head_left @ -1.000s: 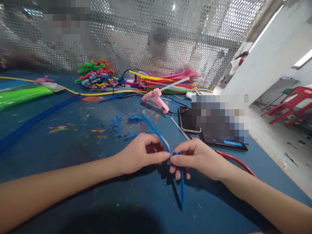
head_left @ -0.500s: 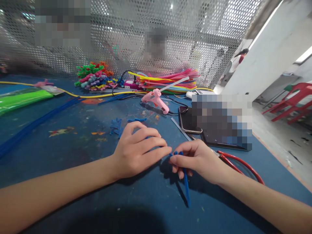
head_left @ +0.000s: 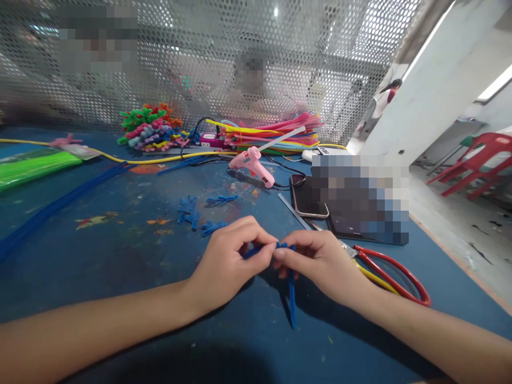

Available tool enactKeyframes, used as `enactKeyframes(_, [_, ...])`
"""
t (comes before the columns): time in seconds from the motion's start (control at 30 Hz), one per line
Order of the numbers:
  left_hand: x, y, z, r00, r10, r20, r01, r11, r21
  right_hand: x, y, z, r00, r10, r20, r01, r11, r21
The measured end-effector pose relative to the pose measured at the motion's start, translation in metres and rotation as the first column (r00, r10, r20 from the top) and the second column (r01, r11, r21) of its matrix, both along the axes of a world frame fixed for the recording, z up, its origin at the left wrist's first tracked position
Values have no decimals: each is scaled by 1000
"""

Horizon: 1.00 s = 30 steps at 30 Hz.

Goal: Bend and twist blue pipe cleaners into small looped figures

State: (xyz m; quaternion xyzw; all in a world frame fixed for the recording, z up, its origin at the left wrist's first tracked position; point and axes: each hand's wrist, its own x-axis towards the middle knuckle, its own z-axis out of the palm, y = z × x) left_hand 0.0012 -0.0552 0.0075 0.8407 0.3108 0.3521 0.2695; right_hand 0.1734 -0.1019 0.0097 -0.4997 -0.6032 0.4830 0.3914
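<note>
Centre of frame: left hand [head_left: 226, 261] and right hand [head_left: 320, 261] meet fingertip to fingertip, both pinching one blue pipe cleaner [head_left: 291, 290], its tail hanging to the blue table [head_left: 120, 256]; grips sit close, likely for tight bending. Red-handled scissors [head_left: 394, 272] lie right, pink glue gun [head_left: 254, 162] above centre.

Fuzzy pipe cleaner [head_left: 292, 290]; matt, paint-flecked table [head_left: 120, 250], probably wood.

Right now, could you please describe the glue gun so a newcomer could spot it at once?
On the blue table, look toward the perforated metal screen. Before the bundle of coloured pipe cleaners lies the glue gun, the only pale pink tool, with a white glue stick projecting from its rear.
</note>
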Motion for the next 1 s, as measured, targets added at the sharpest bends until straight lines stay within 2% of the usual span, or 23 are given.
enactKeyframes(0.17, [0, 1, 5, 999, 46, 29, -44, 996, -75, 3, 2, 3, 960, -119, 253, 52, 965, 256])
enactKeyframes(0.3, [-1, 2, 6, 997, 62, 43, -57, 993, -108, 3, -1, 7, 948, -130, 292, 48, 962, 270])
enactKeyframes(0.43, [-1, 2, 7, 996, 65, 56, -57, 989, -137, 3, -2, 7, 957, -72, 283, 3, 972, 236])
enactKeyframes(0.53, [1, 0, 6, 994, 67, 86, -47, 974, -220, 2, -3, 6, 962, -34, 271, -31, 973, 231])
enactKeyframes(0.7, [6, -10, 5, 978, 113, 177, -41, 929, -367, -1, -8, 6, 953, -104, 283, 7, 946, 323])
enactKeyframes(0.8, [8, -17, 4, 958, 129, 255, -29, 932, -362, -2, -11, 6, 964, -140, 224, 63, 945, 320])
enactKeyframes(0.9, [8, -21, 4, 949, 92, 301, 0, 956, -295, -4, -12, 5, 986, -153, 65, 135, 965, 226])
enactKeyframes(1.0, [7, -19, 4, 951, 61, 303, 27, 960, -280, -5, -11, 9, 993, -119, -21, 121, 981, 149])
